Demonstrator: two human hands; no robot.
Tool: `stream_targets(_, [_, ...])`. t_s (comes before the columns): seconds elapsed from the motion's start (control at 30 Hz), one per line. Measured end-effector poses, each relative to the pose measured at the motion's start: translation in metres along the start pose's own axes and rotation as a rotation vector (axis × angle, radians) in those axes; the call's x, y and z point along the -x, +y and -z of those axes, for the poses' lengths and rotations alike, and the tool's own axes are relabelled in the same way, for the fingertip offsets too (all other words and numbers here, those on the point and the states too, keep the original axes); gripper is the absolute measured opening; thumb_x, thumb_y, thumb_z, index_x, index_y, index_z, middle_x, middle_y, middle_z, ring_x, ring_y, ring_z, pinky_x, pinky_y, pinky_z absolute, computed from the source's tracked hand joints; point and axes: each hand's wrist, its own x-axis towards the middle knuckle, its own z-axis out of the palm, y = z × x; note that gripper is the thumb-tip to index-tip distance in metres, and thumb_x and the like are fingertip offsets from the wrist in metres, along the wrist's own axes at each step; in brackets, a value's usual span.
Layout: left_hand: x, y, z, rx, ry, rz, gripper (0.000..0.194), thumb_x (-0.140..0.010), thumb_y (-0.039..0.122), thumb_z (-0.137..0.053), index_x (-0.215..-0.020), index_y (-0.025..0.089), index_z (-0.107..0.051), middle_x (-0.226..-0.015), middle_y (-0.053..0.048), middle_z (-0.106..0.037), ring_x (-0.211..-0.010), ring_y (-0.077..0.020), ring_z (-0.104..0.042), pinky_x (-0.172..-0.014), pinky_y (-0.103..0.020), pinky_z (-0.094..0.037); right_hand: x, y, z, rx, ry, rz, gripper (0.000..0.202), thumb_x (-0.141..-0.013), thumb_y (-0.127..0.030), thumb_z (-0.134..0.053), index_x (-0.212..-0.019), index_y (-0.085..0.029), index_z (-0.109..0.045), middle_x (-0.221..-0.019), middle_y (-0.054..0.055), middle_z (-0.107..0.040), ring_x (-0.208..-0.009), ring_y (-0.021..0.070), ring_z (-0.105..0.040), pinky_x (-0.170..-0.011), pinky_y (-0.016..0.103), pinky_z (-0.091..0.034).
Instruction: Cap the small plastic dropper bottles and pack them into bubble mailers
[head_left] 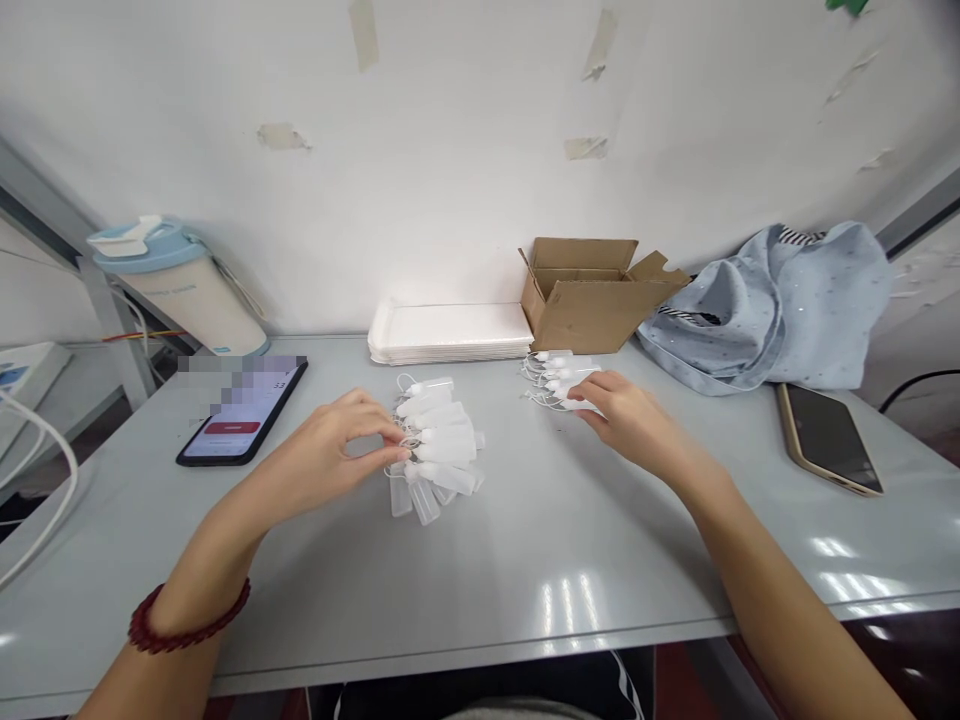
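Several small translucent white bottles (448, 445) with thin white string loops lie in a loose pile on the grey table (510, 570). At the pile's left edge, my left hand (334, 445) pinches a string loop between thumb and fingers, beside the bottle necks. Farther right, a smaller row of the same bottles (559, 372) lies in front of the cardboard box. My right hand (619, 412) is at the near end of this row, its thumb and fingertips closed around a white bottle that they partly cover.
A stack of white trays (457, 332) and an open cardboard box (607, 310) stand against the wall. At left are a tumbler (191, 290) and a phone (244, 420); at right, a blue cloth bag (780, 310) and another phone (832, 440).
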Motion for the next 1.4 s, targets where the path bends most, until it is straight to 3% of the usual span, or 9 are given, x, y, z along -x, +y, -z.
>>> stream_targets(0.13, [-0.001,0.008,-0.006,-0.042,0.158,0.008,0.022,-0.082,0.044,-0.06,-0.082,0.024,-0.068,-0.082,-0.002,-0.067,-0.088,-0.0216,-0.055,-0.069,-0.031,-0.048,-0.002,0.003,0.0,0.092,-0.068,-0.091,0.02,-0.084,-0.009,-0.054,-0.1,-0.016,-0.065,-0.102,0.011,-0.064,-0.095,0.0253,-0.059,-0.063,0.03,-0.046])
stream_targets(0.3, [-0.005,0.021,-0.019,-0.105,0.297,-0.145,0.014,-0.085,0.031,-0.06,-0.083,0.018,-0.065,-0.075,-0.003,-0.065,-0.083,-0.0202,-0.052,-0.069,-0.03,-0.045,-0.003,0.002,-0.005,0.182,-0.151,-0.137,0.019,-0.082,-0.008,-0.056,-0.099,-0.013,-0.065,-0.1,0.012,-0.062,-0.099,0.0269,-0.056,-0.065,0.031,-0.046])
stream_targets(0.57, [-0.008,0.031,-0.032,-0.1,0.345,-0.299,0.004,-0.085,0.017,-0.06,-0.082,0.016,-0.062,-0.071,-0.003,-0.064,-0.079,-0.0181,-0.049,-0.068,-0.03,-0.045,-0.003,-0.001,-0.011,0.224,-0.119,-0.133,0.015,-0.08,-0.01,-0.059,-0.094,-0.012,-0.065,-0.1,0.015,-0.06,-0.094,0.0283,-0.055,-0.064,0.033,-0.047])
stream_targets(0.9, [-0.008,0.036,-0.038,-0.094,0.331,-0.318,0.008,-0.085,0.015,-0.058,-0.08,0.018,-0.063,-0.07,-0.003,-0.063,-0.075,-0.0176,-0.047,-0.069,-0.032,-0.044,0.001,0.001,-0.006,0.13,-0.122,-0.109,0.013,-0.078,-0.005,-0.055,-0.082,-0.015,-0.063,-0.081,0.012,-0.063,-0.084,0.0267,-0.059,-0.059,0.03,-0.044])
stream_targets(1.17, [-0.008,0.038,-0.039,-0.08,0.344,-0.339,0.006,-0.084,0.012,-0.059,-0.082,0.017,-0.062,-0.071,-0.002,-0.063,-0.075,-0.017,-0.047,-0.07,-0.032,-0.044,0.004,-0.017,0.015,-0.484,-0.195,0.022,0.017,-0.082,-0.02,-0.052,-0.09,-0.018,-0.067,-0.085,0.004,-0.067,-0.079,0.0174,-0.059,-0.066,0.027,-0.044])
stream_targets(1.3, [-0.007,0.04,-0.042,-0.055,0.339,-0.343,0.008,-0.084,0.012,-0.06,-0.09,0.016,-0.061,-0.074,-0.003,-0.064,-0.077,-0.0175,-0.047,-0.07,-0.032,-0.045,0.005,-0.03,0.023,-0.749,-0.226,0.021,0.02,-0.086,-0.025,-0.049,-0.09,-0.02,-0.068,-0.085,0.002,-0.067,-0.075,0.0145,-0.057,-0.059,0.024,-0.04])
stream_targets(1.4, [-0.005,0.043,-0.044,-0.032,0.303,-0.332,0.013,-0.085,0.016,-0.059,-0.097,0.017,-0.06,-0.078,-0.004,-0.064,-0.08,-0.0187,-0.049,-0.072,-0.033,-0.046,0.006,-0.037,0.023,-0.902,-0.239,0.03,0.021,-0.088,-0.027,-0.049,-0.089,-0.02,-0.068,-0.082,0.002,-0.067,-0.075,0.0145,-0.057,-0.063,0.025,-0.042])
